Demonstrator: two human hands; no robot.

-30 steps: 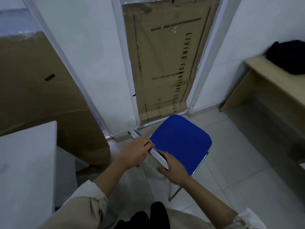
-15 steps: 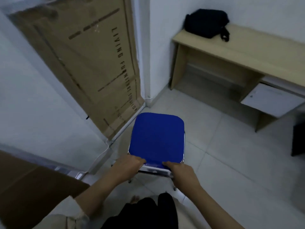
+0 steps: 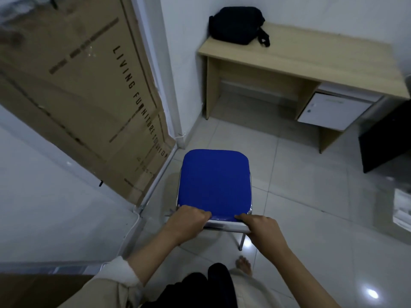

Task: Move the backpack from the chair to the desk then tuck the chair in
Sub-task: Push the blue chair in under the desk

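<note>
The chair [image 3: 214, 183] has a blue padded seat and a metal frame, and stands on the tiled floor facing the desk. My left hand [image 3: 186, 223] grips the left end of the chair's backrest rail. My right hand [image 3: 261, 227] grips the right end of the same rail. The black backpack [image 3: 236, 25] lies on the left end of the light wooden desk [image 3: 311, 56], against the wall. Open knee space shows under the desk, ahead of the chair.
A large cardboard sheet [image 3: 89, 92] leans on the wall to the left. A white drawer unit [image 3: 333, 112] hangs under the desk's right side. A black object [image 3: 387, 138] stands on the floor at right. My bare foot [image 3: 244, 264] is behind the chair.
The chair has swung round from facing the cardboard to facing the desk, and the desk now appears nearer. Both hands have stayed on the backrest rail.
</note>
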